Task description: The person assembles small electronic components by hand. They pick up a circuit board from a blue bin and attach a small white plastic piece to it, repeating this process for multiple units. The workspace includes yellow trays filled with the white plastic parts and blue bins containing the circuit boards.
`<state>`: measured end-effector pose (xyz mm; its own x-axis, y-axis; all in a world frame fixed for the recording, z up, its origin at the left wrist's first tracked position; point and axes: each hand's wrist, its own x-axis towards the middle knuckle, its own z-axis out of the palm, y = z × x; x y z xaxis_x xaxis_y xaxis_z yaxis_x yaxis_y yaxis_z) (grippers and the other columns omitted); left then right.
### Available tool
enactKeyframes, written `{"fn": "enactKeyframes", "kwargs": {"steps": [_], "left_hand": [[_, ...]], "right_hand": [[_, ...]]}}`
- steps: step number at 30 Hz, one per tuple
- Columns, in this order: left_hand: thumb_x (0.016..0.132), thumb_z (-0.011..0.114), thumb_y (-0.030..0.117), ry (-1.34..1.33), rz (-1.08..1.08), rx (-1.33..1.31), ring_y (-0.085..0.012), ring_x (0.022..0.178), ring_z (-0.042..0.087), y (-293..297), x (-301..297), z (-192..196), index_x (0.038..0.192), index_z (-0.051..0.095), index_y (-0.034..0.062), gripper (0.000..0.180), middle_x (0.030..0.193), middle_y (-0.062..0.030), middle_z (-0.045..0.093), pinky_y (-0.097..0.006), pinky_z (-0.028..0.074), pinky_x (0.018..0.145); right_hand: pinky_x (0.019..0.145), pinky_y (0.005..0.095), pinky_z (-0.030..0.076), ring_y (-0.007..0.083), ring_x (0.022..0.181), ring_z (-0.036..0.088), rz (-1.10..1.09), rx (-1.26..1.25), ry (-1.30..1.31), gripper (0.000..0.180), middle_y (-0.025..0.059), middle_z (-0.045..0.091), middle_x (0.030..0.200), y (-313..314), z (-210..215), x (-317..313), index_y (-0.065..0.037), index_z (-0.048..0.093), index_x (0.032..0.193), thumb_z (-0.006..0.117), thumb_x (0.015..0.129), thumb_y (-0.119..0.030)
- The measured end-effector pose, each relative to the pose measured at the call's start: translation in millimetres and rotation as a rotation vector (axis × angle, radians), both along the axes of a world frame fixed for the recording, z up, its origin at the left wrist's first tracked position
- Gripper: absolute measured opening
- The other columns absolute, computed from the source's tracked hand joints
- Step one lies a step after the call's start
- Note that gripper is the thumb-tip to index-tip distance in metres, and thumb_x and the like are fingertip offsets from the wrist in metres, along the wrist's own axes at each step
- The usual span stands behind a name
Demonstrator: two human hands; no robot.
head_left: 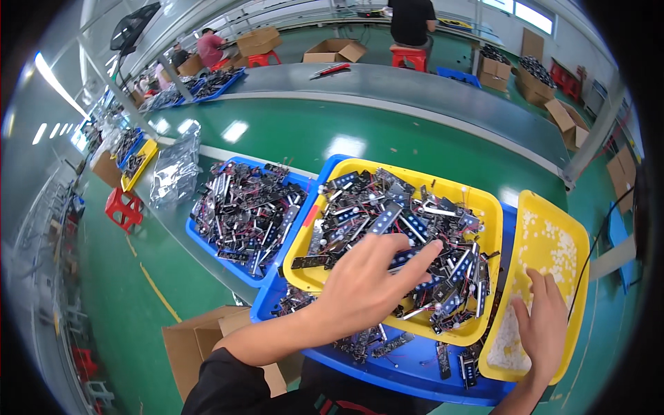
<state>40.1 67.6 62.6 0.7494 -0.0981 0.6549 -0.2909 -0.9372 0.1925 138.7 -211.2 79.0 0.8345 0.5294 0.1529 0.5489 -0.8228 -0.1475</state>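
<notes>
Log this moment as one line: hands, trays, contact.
left hand: open, reaching into yellow tray of circuit strips | right hand: open, resting in side tray on white pieces

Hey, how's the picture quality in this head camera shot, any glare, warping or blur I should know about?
Head view: strong fisheye bending, so the grey conveyor belt curves and the corners go black; ceiling lights throw white glare patches on the glossy green worktop; the left hand over the yellow plastic tray of dark circuit strips looks sharp, while the left rim is smeared and soft.
</notes>
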Motion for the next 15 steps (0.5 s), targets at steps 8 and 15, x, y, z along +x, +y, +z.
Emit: {"fn": "enactKeyframes", "kwargs": {"steps": [8,15], "left_hand": [[0.082,0.051,0.062,0.126,0.154,0.232,-0.0226,0.102,0.045,-12.9,-2.5,-14.5,0.137,0.049,0.0135,0.074,0.123,-0.0067,0.052,-0.038,0.033,0.085],[0.075,0.054,0.066,0.084,0.137,0.137,-0.0235,0.112,0.044,-9.9,-7.1,-5.2,0.141,0.044,0.0131,0.085,0.128,-0.0084,0.05,-0.041,0.028,0.092]], "right_hand": [[0.084,0.0428,0.045,0.0416,0.1,0.054,0.014,-0.049,0.151,0.051,0.0205,0.052,0.107,-16.7,-10.3,3.7,0.003,0.054,0.121,0.068,0.072,-0.002],[0.069,0.0413,0.044,0.0341,0.074,0.056,0.01,-0.019,0.162,0.021,0.0162,0.054,0.081,-16.2,-26.4,10.8,0.003,0.055,0.087,0.066,0.069,0.004]]}}
